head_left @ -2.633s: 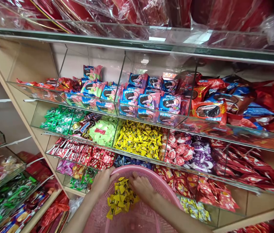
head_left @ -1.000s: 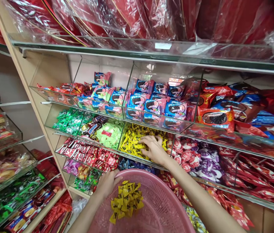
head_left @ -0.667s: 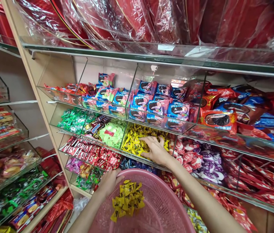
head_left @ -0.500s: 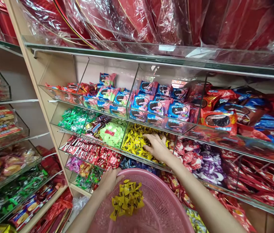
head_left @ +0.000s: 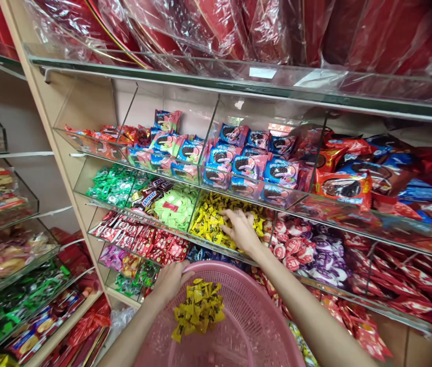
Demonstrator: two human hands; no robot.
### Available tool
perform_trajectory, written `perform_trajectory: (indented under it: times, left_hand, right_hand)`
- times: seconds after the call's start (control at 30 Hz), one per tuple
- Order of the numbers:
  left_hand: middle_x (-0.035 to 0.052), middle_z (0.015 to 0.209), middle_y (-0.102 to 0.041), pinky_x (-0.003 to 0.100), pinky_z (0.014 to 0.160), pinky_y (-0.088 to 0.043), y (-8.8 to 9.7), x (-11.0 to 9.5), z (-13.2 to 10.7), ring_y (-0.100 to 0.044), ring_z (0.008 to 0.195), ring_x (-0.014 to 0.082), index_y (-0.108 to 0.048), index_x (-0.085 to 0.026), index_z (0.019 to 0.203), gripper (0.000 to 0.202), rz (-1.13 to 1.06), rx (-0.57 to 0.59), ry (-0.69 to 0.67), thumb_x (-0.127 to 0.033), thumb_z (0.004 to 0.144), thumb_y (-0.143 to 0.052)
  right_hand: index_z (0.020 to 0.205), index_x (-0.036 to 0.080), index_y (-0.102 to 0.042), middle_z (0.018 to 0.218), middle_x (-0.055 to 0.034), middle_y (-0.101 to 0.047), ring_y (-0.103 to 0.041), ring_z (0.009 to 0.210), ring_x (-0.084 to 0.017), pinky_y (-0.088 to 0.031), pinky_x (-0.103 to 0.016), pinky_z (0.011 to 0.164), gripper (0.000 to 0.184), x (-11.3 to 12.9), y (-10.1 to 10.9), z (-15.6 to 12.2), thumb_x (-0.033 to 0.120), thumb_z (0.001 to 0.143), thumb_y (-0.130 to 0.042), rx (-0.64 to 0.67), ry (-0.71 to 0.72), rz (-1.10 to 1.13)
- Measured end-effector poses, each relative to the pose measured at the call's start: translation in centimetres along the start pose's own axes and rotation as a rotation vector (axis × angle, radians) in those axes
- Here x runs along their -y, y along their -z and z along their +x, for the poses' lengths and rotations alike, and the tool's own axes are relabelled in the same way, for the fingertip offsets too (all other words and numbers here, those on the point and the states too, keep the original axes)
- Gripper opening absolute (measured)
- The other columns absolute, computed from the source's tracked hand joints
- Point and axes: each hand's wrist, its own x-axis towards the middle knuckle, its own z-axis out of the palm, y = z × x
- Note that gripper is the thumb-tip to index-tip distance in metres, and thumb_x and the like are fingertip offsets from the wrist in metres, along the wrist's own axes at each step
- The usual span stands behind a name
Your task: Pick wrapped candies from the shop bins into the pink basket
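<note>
My left hand (head_left: 170, 280) grips the far rim of a pink plastic basket (head_left: 254, 316), thumb over the edge. A small heap of yellow wrapped candies (head_left: 198, 308) lies in the basket. My right hand (head_left: 240, 229) reaches into the clear shelf bin of yellow candies (head_left: 210, 221), palm down, fingers curled into the pile and closing on some of them.
Clear acrylic bins hold green candies (head_left: 110, 183), light green packets (head_left: 172, 206), red and purple round sweets (head_left: 307, 250), and blue cookie packs (head_left: 246, 163) above. Red wrapped boxes (head_left: 238, 25) sit on the top shelf. More bins stand at the left (head_left: 1, 255).
My right hand left the basket and went up into the yellow candy bin, where its fingers have been raking and curling. My left hand stayed on the basket rim.
</note>
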Motion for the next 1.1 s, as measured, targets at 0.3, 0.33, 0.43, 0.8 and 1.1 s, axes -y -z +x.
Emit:
perform_trajectory:
  times: [0.3, 0.33, 0.43, 0.8, 1.1]
  left_hand:
    - [0.0064, 0.092, -0.067, 0.028, 0.070, -0.041, -0.5, 0.7, 0.4, -0.061, 0.090, 0.0244, -0.058, -0.026, 0.104, 0.036, -0.005, 0.004, 0.022, -0.046, 0.086, -0.036]
    - [0.0064, 0.091, -0.067, 0.028, 0.069, -0.041, -0.4, 0.6, 0.4, -0.061, 0.090, 0.0243, -0.058, -0.026, 0.104, 0.036, -0.007, 0.006, 0.018, -0.047, 0.086, -0.035]
    - [0.0063, 0.090, -0.067, 0.028, 0.069, -0.041, -0.3, 0.5, 0.4, -0.061, 0.089, 0.0243, -0.058, -0.025, 0.103, 0.037, -0.014, 0.013, 0.015, -0.047, 0.086, -0.034]
    - [0.0068, 0.091, -0.066, 0.028, 0.070, -0.041, -0.5, 0.5, 0.3, -0.060, 0.090, 0.0241, -0.058, -0.026, 0.104, 0.037, 0.015, 0.011, 0.011, -0.048, 0.086, -0.034]
    - [0.0071, 0.092, -0.066, 0.025, 0.068, -0.039, -0.1, 0.1, 0.2, -0.061, 0.089, 0.0215, -0.057, -0.027, 0.106, 0.040, 0.024, 0.046, 0.019, -0.051, 0.086, -0.033]
  right_hand:
    - [0.113, 0.025, -0.048, 0.095, -0.0010, -0.062, -0.052, 0.093, -0.019, -0.028, -0.037, 0.084, 0.033, -0.1, 0.2, 0.1, 0.026, 0.081, -0.056, -0.073, -0.066, 0.269]
    - [0.113, 0.024, -0.048, 0.095, -0.0010, -0.062, -0.052, 0.092, -0.019, -0.029, -0.037, 0.084, 0.034, 0.0, 0.4, 0.1, 0.026, 0.080, -0.056, -0.080, -0.074, 0.301]
    - [0.114, 0.023, -0.050, 0.093, -0.0009, -0.062, -0.055, 0.081, -0.016, -0.035, -0.033, 0.078, 0.036, 0.2, 0.6, 0.2, 0.029, 0.079, -0.057, -0.102, -0.095, 0.424]
    - [0.100, 0.017, -0.053, 0.083, -0.0004, -0.055, -0.054, 0.070, -0.011, -0.045, -0.026, 0.067, 0.036, 0.2, -0.3, 1.6, 0.032, 0.070, -0.066, -0.186, -0.139, 1.037]
    - [0.103, 0.021, -0.056, 0.085, 0.0004, -0.055, -0.054, 0.078, -0.011, -0.047, -0.025, 0.072, 0.036, 5.3, 1.8, -4.9, 0.030, 0.069, -0.067, 0.119, -0.193, 1.206]
